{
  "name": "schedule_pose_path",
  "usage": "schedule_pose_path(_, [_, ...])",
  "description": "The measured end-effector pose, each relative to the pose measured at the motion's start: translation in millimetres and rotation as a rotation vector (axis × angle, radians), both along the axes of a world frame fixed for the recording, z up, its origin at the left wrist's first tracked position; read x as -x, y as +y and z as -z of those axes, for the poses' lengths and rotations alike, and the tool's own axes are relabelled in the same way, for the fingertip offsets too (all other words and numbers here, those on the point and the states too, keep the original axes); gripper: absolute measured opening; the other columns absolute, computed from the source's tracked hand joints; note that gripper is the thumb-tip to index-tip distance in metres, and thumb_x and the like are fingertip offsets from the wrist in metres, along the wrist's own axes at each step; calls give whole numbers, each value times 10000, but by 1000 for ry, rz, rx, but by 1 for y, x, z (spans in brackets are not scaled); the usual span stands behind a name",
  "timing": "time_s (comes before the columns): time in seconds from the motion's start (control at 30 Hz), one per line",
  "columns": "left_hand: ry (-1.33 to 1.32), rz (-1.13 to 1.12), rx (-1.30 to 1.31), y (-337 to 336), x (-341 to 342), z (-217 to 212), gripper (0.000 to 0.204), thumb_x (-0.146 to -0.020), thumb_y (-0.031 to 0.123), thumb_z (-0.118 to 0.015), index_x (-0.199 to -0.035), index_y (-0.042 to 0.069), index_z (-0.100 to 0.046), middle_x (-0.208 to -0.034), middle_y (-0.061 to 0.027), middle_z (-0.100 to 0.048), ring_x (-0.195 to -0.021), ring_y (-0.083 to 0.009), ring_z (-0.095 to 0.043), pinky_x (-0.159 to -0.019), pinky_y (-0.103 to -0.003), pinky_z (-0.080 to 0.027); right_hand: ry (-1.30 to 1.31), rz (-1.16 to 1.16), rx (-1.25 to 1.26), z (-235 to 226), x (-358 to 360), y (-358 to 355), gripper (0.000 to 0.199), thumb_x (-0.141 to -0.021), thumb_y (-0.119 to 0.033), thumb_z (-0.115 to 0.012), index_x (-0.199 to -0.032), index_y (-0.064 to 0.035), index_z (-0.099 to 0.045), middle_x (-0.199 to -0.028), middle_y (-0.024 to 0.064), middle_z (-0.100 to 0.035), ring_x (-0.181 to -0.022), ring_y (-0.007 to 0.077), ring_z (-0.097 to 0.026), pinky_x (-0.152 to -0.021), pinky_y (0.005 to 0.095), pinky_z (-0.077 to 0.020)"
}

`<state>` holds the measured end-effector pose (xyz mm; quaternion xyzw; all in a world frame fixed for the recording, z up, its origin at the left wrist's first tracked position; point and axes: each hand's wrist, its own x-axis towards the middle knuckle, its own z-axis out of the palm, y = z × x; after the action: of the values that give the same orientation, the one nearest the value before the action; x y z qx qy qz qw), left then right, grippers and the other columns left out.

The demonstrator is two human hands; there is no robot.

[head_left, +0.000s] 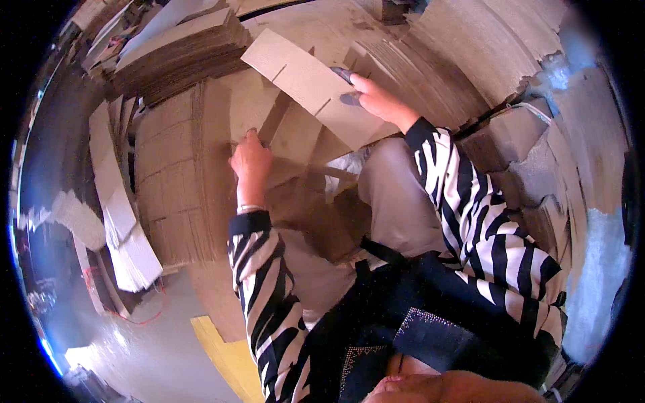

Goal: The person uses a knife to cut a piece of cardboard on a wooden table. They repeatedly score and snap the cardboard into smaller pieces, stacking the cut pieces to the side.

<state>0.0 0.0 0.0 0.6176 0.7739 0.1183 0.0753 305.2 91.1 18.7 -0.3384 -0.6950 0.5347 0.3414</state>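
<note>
Our right hand (376,101) fingers closed on a slotted cardboard strip (309,84) held up ahead, our left hand (250,161) fingers curled over a cardboard sheet's edge (252,107), flattened cardboard stacks (181,50) beyond, cut sheets (131,255) at left.

You wear a long-sleeved top in bold black-and-white zebra stripes, both sleeves (484,221) reaching your wrists. A thin pale bracelet (250,208) circles your left wrist just above the cuff. Your trousers (396,201) are a plain light grey. Across your lap lies dark fabric (403,316) with black straps and a patch of small glittering studs.
</note>
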Motion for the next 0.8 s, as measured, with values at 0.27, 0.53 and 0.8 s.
schedule_pose_path(0.27, [40,-34,1,-18,-4,23,192,-834,133,-543,-1001,67,-612,-1016,-177,-672,-980,-374,-638,-805,-479,-511,-622,17,-368,12,11,2,375,-812,-168,-648,-1133,-20,-522,-1046,230,-635,-984,360,-611,-811,415,-474])
schedule_pose_path(0.53, [52,-51,21,-18,-2,23,302,-834,142,-527,-1119,106,-622,-1045,-168,-677,-995,-360,-640,-814,-473,-515,-732,-44,-596,22,9,-33,366,-754,-64,-573,-1117,-71,-525,-856,233,-634,-832,443,-617,-685,551,-464])
schedule_pose_path(0.8, [54,-133,15,-21,-29,20,248,-835,158,-523,-1050,97,-630,-975,-180,-689,-953,-373,-651,-781,-481,-515,-692,124,-801,48,14,-67,381,-783,-65,-581,-1159,-74,-519,-725,153,-625,-681,358,-632,-567,496,-466])
